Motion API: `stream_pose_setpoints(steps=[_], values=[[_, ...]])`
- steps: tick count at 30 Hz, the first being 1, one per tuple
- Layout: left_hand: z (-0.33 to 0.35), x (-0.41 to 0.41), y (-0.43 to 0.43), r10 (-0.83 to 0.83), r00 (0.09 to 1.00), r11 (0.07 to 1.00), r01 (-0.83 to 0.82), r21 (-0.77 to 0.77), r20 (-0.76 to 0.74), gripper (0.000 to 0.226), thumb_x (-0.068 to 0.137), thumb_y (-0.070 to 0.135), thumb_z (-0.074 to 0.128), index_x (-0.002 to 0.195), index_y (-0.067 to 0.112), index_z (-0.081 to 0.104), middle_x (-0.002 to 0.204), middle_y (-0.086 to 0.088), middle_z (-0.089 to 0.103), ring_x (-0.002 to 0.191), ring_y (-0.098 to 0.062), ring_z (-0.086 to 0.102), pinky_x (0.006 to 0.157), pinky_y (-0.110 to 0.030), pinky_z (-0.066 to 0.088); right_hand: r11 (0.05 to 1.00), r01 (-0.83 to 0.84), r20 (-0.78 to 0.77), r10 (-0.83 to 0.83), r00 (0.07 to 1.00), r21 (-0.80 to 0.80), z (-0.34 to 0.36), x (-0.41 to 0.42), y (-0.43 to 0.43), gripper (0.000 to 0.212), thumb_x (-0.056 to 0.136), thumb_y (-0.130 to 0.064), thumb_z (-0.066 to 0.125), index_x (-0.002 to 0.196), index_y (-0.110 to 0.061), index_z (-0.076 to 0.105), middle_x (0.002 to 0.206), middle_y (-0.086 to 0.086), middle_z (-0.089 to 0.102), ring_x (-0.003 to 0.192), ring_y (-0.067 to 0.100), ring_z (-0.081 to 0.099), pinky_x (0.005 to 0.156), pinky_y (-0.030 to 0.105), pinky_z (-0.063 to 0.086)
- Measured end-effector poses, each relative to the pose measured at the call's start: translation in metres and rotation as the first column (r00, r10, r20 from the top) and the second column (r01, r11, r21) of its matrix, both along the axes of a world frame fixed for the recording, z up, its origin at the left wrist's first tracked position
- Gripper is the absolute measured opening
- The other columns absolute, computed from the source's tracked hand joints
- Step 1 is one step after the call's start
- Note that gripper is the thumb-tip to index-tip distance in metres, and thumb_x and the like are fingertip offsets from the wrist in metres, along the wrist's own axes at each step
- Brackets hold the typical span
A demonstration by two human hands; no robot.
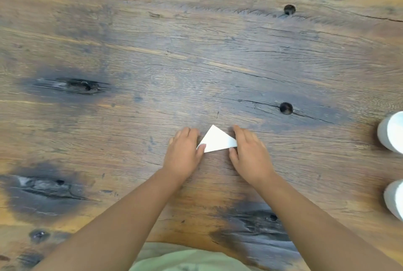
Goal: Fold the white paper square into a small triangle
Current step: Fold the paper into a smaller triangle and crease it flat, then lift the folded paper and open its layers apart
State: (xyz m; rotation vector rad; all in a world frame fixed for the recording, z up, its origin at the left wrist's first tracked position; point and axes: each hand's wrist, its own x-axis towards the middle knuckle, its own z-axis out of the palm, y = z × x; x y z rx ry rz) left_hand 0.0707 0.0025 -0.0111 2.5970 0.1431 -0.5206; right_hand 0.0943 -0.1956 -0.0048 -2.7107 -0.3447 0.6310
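Both hands' fingers together, pressing paper triangle corners; table open around.

The left corner of the folded white paper lies hidden under the thumb of the left hand, and its right corner slips out of sight beneath the fingers of the right hand, so neither tip can be made out. Two white rounded objects, one higher and one lower, are cut off by the right edge, too little showing to tell what they are. Both forearms and a strip of green clothing run off the bottom edge, and the desk carries on past every side.
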Motion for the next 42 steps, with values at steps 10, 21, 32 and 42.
stream_pose_setpoints(steps=[10,21,32,42], values=[[-0.011,0.018,-0.023,0.129,0.990,0.991,-0.126,0.047,-0.054,0.023,0.088,0.031,0.069,0.102,0.016,0.058,0.113,-0.005,0.053,0.112,-0.025,0.049,0.098,-0.040,0.040,0.996,0.061,-0.054,-0.065,0.996,-0.068,-0.008,0.030,0.033,0.038,0.088,-0.032,0.064,0.118,-0.016,0.047,0.118,0.008,0.057,0.106,0.032,0.059,0.092,0.045,0.044],[0.004,0.017,-0.017,0.235,0.958,0.906,-0.277,-0.321,-0.164,0.019,0.085,0.014,0.069,0.077,0.018,0.052,0.080,0.001,0.061,0.077,-0.020,0.056,0.068,-0.030,0.044,0.944,0.219,-0.229,-0.162,0.960,0.248,-0.003,0.029,0.023,0.045,0.082,-0.024,0.074,0.124,-0.017,0.060,0.116,0.001,0.052,0.113,0.017,0.052,0.099,0.034,0.043],[0.131,0.070,0.015,0.091,0.991,0.796,-0.134,-0.591,-0.102,0.023,0.090,0.002,0.063,0.082,0.019,0.049,0.061,0.002,0.052,0.039,0.004,0.042,0.041,-0.013,0.032,0.831,0.230,-0.143,-0.182,0.973,0.506,0.123,0.064,0.017,0.010,0.085,-0.020,0.070,0.077,-0.017,0.065,0.077,0.004,0.072,0.070,0.013,0.060,0.067,0.032,0.045],[0.295,0.102,0.011,-0.010,0.981,0.760,0.135,-0.636,0.196,0.018,0.087,0.000,0.066,0.079,0.016,0.070,0.065,0.003,0.072,0.057,-0.005,0.059,0.052,-0.017,0.039,0.730,0.140,0.092,-0.267,0.959,0.669,0.291,0.080,0.005,0.017,0.087,-0.010,0.068,0.072,-0.017,0.064,0.072,0.005,0.068,0.064,0.014,0.059,0.060,0.028,0.046]])
